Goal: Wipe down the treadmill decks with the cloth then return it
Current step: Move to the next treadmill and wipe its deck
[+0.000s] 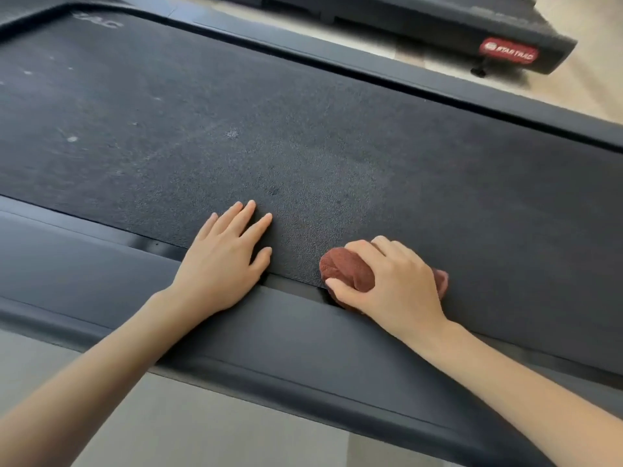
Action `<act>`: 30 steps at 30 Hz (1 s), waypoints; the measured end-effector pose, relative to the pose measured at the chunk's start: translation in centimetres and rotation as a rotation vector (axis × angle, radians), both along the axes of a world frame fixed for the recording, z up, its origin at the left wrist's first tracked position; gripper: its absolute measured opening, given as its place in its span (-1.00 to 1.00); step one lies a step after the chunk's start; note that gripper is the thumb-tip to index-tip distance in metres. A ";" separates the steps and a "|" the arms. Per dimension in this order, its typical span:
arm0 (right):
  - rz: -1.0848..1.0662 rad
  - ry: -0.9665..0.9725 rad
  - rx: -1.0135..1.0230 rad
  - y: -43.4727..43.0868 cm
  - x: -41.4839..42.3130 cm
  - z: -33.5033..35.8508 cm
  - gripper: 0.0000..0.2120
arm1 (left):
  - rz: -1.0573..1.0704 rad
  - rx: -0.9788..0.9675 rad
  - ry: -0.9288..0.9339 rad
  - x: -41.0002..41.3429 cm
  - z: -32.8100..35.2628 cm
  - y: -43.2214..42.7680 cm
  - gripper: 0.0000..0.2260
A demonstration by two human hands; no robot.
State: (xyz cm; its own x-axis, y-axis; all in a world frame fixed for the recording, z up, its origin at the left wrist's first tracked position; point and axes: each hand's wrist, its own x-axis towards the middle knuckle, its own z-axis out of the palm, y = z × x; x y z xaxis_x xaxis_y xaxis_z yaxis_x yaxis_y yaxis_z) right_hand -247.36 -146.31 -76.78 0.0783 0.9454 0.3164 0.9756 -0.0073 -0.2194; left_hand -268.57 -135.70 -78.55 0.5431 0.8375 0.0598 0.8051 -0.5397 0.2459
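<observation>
The right hand [394, 281] grips the bunched maroon cloth [349, 273] against the treadmill belt [303, 129] edge for wiping pressure; the left hand [226, 261] lies flat, fingers straight, likely bracing.

Pale beige floor [593, 96]: smooth, upper right of frame, reaching the right edge. Grey floor [175, 429]: matte, faint seam lines, lower left of frame.

place: probably a gym | treadmill deck [269, 129] | second treadmill [438, 25] beside, branded
</observation>
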 end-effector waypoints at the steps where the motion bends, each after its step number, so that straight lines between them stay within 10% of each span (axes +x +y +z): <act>1: 0.020 0.000 -0.024 0.1 0.2 0.2 -0.60 | 0.002 -0.006 0.001 0.0 0.0 -0.1 -0.51; 19: -0.253 0.035 0.040 22.6 7.6 0.0 -0.51 | 0.021 -0.017 0.027 -1.5 0.1 -0.2 -0.53; 30: 0.559 0.030 0.102 11.7 0.5 -0.2 -0.60 | 0.181 -0.007 0.083 -2.7 0.0 4.8 -0.47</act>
State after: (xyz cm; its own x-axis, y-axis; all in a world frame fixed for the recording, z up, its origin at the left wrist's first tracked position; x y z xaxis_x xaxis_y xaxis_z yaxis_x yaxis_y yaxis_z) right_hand -246.85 -134.57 -77.03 -0.4152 0.8102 0.4138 0.8183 0.5313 -0.2192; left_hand -271.26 -130.87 -78.53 0.3867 0.9221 0.0153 0.9065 -0.3831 0.1776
